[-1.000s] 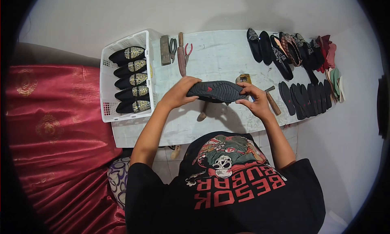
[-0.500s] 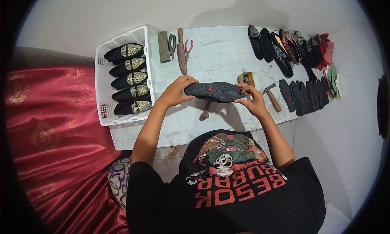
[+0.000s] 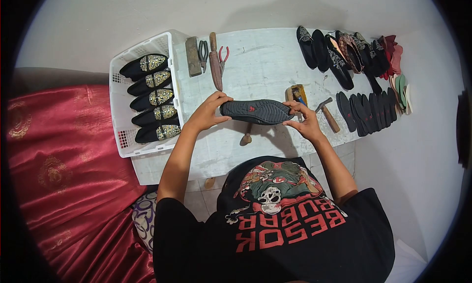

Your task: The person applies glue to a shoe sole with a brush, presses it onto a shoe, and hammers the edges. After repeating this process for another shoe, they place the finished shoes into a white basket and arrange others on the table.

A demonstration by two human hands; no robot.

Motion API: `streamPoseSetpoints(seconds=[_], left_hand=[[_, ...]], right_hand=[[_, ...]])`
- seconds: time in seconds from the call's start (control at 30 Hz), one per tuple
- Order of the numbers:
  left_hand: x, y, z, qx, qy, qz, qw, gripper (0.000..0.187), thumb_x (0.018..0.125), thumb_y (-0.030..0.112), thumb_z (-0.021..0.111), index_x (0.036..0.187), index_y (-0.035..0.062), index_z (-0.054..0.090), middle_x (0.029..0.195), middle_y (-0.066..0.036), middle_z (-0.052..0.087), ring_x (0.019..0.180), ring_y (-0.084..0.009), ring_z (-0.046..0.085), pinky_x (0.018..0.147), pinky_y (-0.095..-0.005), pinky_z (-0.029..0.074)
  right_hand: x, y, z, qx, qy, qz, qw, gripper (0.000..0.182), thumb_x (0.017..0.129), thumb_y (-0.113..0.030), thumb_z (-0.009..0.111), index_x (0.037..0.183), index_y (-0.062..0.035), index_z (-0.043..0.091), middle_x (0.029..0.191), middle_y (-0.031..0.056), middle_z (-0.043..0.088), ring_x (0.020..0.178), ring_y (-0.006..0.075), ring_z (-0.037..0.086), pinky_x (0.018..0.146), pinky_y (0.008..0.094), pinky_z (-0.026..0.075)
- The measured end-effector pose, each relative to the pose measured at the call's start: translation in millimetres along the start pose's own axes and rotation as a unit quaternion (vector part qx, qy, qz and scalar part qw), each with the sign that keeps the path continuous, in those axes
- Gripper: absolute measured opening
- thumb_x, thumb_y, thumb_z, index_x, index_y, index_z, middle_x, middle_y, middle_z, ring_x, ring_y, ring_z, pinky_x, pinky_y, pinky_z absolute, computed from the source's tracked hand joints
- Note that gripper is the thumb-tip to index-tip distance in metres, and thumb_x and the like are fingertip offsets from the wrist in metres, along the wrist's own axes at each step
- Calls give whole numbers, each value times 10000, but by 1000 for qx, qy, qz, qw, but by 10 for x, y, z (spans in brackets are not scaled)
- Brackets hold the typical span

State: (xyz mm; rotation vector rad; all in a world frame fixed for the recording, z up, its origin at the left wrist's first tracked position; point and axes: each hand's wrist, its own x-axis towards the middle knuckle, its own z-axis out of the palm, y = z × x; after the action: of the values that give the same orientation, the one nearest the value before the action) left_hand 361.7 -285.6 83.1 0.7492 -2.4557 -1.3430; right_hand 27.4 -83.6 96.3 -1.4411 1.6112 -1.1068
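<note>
Between my hands, above the white table (image 3: 255, 62), is a black shoe (image 3: 255, 111) with its ridged sole facing me and a small red mark on it. My left hand (image 3: 209, 112) pinches one end, and my right hand (image 3: 304, 121) grips the other end between thumb and fingers. The shoe's upper is mostly hidden behind the sole. Below it a wooden handle (image 3: 246, 137) shows on the table; the rest of that tool is covered. Close to my right hand lie a hammer (image 3: 328, 117) and a small yellowish box (image 3: 297, 93).
A white plastic basket (image 3: 176, 81) on the left holds several black shoes with gold decoration (image 3: 160, 97). Pliers (image 3: 203, 55), a sheathed knife (image 3: 216, 69) and a block (image 3: 193, 57) lie beside it. At right are several shoes (image 3: 339, 62) and a row of black soles (image 3: 366, 113).
The view has shifted slightly, so the table and its things sit a little differently in frame. Both hands keep the same hold on the shoe, sole still facing me.
</note>
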Motion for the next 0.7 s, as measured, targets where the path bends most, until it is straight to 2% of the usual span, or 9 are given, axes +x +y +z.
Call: streamPoseSetpoints(seconds=[0.17,0.43,0.57,0.7], left_hand=[[-25,-86,-50,-43,-13,-42,998,588,737,59,889,1278,54,660,1208,-91,604,1163,-269,633,1037,-380,520],[-62,-276,4,-105,-1,-35,994,625,743,54,884,1319,65,644,1260,-88,591,1177,-259,621,1074,-372,504],[-41,-81,-79,-97,-15,-69,993,737,735,97,908,1409,78,612,1358,-89,583,1217,-269,612,1084,-384,504],[9,-68,-48,-66,-36,-20,997,779,733,132,916,1448,90,609,1399,-94,607,1258,-271,616,1096,-389,500]], right_hand=[[27,-79,-37,-36,-21,2,999,425,721,-120,946,990,-49,625,1323,133,708,1243,254,646,1085,412,483],[98,-15,-40,-7,-57,29,998,480,728,-122,946,1076,-42,625,1342,114,675,1255,255,628,1086,403,483],[152,-60,-89,7,-71,32,997,619,715,-150,957,1238,-54,642,1361,111,653,1291,262,606,1104,405,477],[284,-202,-117,-21,-89,16,996,779,682,-206,972,1375,-90,636,1363,104,651,1309,269,596,1113,412,478]])
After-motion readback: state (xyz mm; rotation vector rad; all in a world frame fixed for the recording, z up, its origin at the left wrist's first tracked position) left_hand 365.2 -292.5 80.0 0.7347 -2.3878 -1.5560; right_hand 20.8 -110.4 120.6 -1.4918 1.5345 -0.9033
